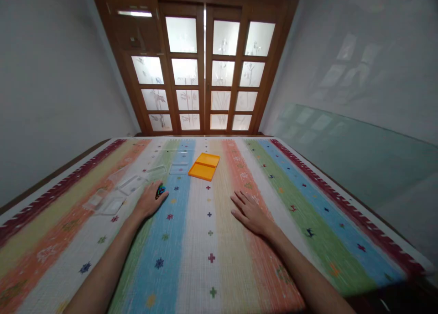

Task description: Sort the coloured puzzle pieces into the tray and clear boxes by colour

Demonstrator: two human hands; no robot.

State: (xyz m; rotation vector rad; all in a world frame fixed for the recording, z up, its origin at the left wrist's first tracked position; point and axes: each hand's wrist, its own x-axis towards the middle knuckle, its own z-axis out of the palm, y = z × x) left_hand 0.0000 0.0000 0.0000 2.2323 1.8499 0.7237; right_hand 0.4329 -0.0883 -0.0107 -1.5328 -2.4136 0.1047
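Observation:
My left hand [149, 201] rests on the striped tablecloth with its fingers curled around a small dark cluster with blue and green glints [160, 191]. What exactly the cluster is I cannot make out, since the fingers hide part of it. Flat on the cloth to the right lies my right hand [250, 212], its fingers stretched out and nothing in it. Beyond the hands, between them, an orange two-part tray or opened case [203, 170] sits on the cloth. Clear plastic containers [132, 184] stand just left of my left hand.
The long table wears a striped, patterned cloth [201, 268]. A clear flat plastic piece [179, 168] lies left of the orange tray. Walls flank both sides, a glass sheet [359, 154] leans at the right, and wooden glazed doors [204, 77] close the far end.

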